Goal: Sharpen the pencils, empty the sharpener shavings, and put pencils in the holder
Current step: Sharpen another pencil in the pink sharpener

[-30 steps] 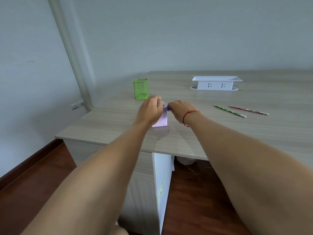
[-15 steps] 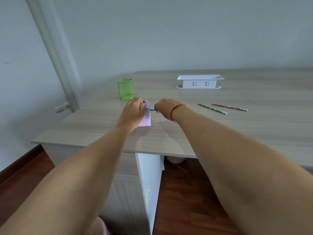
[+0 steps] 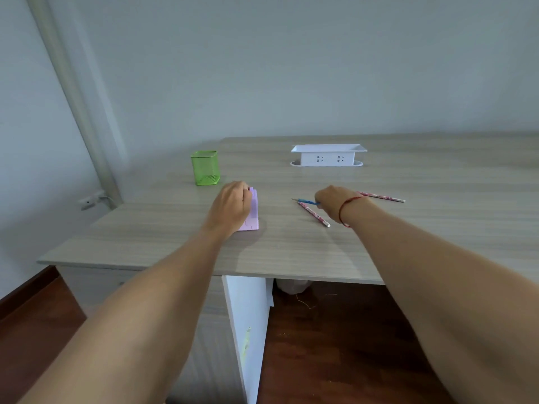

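From the head camera, the lilac sharpener [image 3: 253, 217] stood on the near-left part of the desk [image 3: 437, 228], and the left hand [image 3: 232, 207] gripped its top with curled fingers. The right hand [image 3: 335, 199] pinched a blue pencil [image 3: 304, 201], dark tip pointing left, above a patterned pencil [image 3: 313, 214]. The green mesh holder [image 3: 204, 167] stood farther left. Half a second before, the blue pencil was at the sharpener; now it was well apart, to the right.

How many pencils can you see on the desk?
3. The right hand holds a blue pencil; a patterned pencil lies on the desk beside it; a third pencil lies behind that hand. None seems hidden.
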A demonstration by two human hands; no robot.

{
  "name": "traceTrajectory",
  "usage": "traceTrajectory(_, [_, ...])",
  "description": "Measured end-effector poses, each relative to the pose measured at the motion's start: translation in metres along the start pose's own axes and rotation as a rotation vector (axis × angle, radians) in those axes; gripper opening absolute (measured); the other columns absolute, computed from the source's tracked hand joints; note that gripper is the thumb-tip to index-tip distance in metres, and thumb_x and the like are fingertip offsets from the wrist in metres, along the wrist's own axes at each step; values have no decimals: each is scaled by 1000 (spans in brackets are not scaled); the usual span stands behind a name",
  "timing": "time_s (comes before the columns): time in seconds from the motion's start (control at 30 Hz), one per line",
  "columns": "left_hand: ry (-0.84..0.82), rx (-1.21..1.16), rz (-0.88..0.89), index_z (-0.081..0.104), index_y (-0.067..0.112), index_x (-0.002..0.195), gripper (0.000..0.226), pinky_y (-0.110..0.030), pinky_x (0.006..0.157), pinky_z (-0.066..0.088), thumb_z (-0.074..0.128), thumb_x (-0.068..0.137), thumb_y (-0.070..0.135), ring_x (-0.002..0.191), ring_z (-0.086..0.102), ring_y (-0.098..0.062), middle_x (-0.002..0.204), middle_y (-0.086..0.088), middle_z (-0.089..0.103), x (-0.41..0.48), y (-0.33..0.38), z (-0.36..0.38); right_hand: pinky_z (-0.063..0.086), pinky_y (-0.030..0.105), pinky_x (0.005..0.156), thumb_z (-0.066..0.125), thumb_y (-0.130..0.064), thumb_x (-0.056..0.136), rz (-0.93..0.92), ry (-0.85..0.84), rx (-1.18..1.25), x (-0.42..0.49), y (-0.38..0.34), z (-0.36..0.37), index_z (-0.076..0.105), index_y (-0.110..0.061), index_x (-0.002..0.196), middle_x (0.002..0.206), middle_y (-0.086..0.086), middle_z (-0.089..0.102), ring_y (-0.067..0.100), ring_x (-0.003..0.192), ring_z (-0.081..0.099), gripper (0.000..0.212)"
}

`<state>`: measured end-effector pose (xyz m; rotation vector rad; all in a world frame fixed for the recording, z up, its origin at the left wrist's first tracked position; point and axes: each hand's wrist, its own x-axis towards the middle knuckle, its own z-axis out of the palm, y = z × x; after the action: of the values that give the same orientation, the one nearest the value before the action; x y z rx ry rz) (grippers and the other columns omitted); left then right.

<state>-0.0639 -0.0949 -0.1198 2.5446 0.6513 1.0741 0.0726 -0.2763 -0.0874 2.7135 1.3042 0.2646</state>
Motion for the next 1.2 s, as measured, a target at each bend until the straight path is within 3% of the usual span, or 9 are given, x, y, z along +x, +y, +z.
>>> traceTrajectory(0.23, [30, -63, -5, 59, -4, 85, 43, -42, 80, 44, 27, 86, 24, 89, 55, -34, 90, -20, 64, 0, 15, 17, 45, 33, 76, 42, -1, 97, 58, 34, 75, 2, 4, 10, 60, -3, 119, 121, 16, 60, 33, 106, 62, 28])
traceTrajectory(0.33, [8, -90, 32, 60, -4, 89, 43, -41, 84, 43, 27, 86, 23, 94, 55, -34, 95, -20, 64, 4, 28, 31, 47, 35, 78, 43, 2, 96, 121, 93, 149, 3, 6, 19, 59, 1, 115, 120, 19, 60, 34, 98, 62, 25])
traceTrajectory(0.4, [9, -90, 50, 60, -3, 90, 42, -40, 85, 44, 28, 87, 24, 96, 55, -33, 97, -18, 64, 9, 30, 39, 46, 37, 78, 42, 7, 94, 159, 141, 172, 3, 5, 28, 56, 2, 117, 120, 21, 60, 37, 106, 61, 27])
traceTrajectory(0.5, [81, -54, 61, 59, -1, 87, 35, -38, 79, 43, 34, 93, 22, 94, 55, -33, 94, -16, 64, 14, 26, 46, 49, 38, 82, 44, 2, 95, 202, 186, 197, 7, 6, 37, 56, 1, 116, 119, 20, 61, 37, 109, 61, 24])
traceTrajectory(0.6, [159, -33, 93, 59, 1, 82, 48, -38, 72, 44, 24, 87, 34, 87, 56, -32, 88, -15, 65, 12, 26, 49, 49, 37, 78, 47, -1, 94, 216, 181, 252, 16, 10, 41, 61, 1, 111, 116, 20, 63, 38, 106, 62, 22])
traceTrajectory(0.8, [218, -21, 148, 60, 0, 81, 51, -39, 66, 46, 22, 85, 35, 80, 58, -35, 83, -16, 66, 9, 26, 50, 37, 31, 66, 43, -12, 95, 244, 220, 379, 18, 19, 50, 58, -6, 86, 106, 18, 63, 35, 85, 57, 18])
traceTrajectory(0.97, [262, -18, 164, 59, 1, 77, 50, -39, 63, 45, 24, 86, 36, 77, 57, -34, 80, -15, 65, 7, 25, 53, 44, 36, 78, 40, -13, 96, 381, 402, 329, 17, 46, 64, 60, -2, 108, 115, 16, 59, 34, 107, 56, 26])
traceTrajectory(1.07, [291, -2, 164, 59, 2, 75, 47, -38, 60, 45, 26, 86, 34, 74, 57, -34, 77, -15, 66, 9, 25, 55, 42, 37, 94, 46, -8, 92, 381, 352, 254, 20, 56, 71, 53, -5, 120, 124, 14, 55, 31, 116, 51, 30])
traceTrajectory(1.2, [313, 26, 161, 59, 2, 73, 43, -38, 57, 45, 29, 86, 30, 70, 57, -33, 74, -15, 65, 11, 22, 58, 45, 40, 91, 39, 1, 91, 355, 191, 339, 33, 58, 67, 50, -4, 120, 126, 18, 56, 36, 117, 53, 31])
